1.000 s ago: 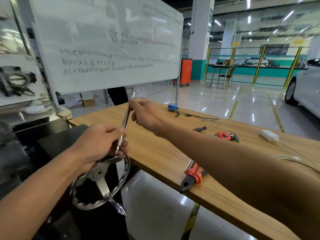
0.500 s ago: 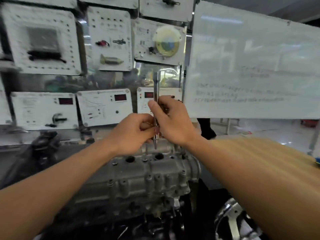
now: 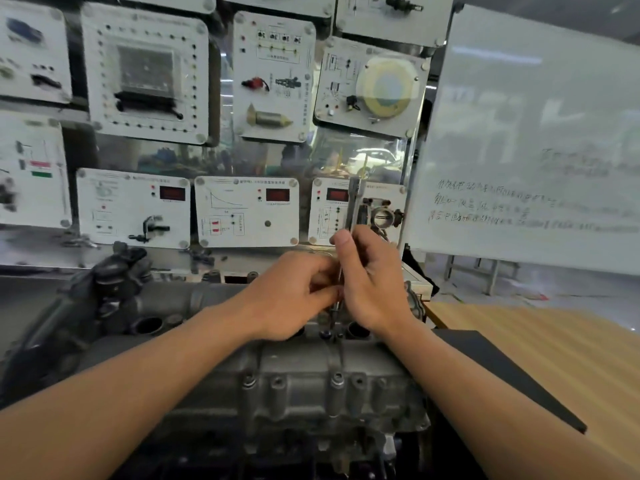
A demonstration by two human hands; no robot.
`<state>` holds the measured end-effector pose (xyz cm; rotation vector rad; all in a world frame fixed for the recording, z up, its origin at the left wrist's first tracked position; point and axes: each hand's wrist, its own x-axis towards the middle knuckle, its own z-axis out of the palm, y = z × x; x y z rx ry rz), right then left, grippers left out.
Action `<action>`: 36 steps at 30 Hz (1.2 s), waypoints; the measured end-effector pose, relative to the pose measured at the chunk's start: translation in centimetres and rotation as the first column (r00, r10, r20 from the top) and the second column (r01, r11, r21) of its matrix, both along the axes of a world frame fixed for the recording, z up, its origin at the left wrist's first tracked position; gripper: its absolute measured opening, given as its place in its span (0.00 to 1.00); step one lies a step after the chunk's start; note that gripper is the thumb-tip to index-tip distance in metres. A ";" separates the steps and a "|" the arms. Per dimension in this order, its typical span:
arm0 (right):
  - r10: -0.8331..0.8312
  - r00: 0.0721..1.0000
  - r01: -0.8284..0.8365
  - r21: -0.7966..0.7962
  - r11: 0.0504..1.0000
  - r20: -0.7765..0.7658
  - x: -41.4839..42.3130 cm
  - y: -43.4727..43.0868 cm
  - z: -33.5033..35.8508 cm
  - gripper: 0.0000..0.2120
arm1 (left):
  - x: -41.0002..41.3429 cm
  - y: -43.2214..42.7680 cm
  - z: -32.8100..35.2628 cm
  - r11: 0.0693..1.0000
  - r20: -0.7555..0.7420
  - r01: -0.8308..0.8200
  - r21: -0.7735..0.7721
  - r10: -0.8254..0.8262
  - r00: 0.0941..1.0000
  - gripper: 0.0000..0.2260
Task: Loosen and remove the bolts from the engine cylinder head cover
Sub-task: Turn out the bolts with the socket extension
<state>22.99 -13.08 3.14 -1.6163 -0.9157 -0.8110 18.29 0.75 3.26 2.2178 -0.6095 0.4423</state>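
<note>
At an engine training bench, the grey cylinder head cover (image 3: 298,382) lies near centre, an open round well (image 3: 149,325) showing toward its left. A person's left hand (image 3: 294,299) pinches the lower shaft of a long metal driver (image 3: 354,206). The right hand (image 3: 375,282) is curled round the shaft just above, thumb up. The tool stands nearly upright over a bolt (image 3: 325,335) at the cover's far middle; whether its tip is seated cannot be told. Turned half-engaged or tilted, it could slip and round the head. A freed bolt might drop into a well, short of the wooden table (image 3: 540,344) at right.
</note>
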 end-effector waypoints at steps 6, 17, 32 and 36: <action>0.051 0.999 -0.052 -0.058 0.997 -0.011 0.2 0.0 -0.5 0.18 | -0.1 0.5 -1.5 0.995 0.091 -0.089 -0.034 0.092 0.992 0.04; 0.089 0.996 -0.088 0.019 0.996 -0.009 0.3 -0.4 -0.6 0.15 | 0.4 0.2 -1.5 0.993 0.040 -0.055 -0.101 0.059 0.997 0.06; 0.174 0.979 -0.143 0.242 0.960 -0.109 0.8 0.0 0.7 0.07 | 1.2 0.3 -1.4 0.984 0.091 -0.158 -0.080 0.165 0.982 0.13; 0.176 0.979 -0.154 0.196 0.968 -0.102 1.0 0.3 0.7 0.06 | 1.3 0.3 -1.3 0.979 0.113 -0.167 -0.120 0.181 0.977 0.12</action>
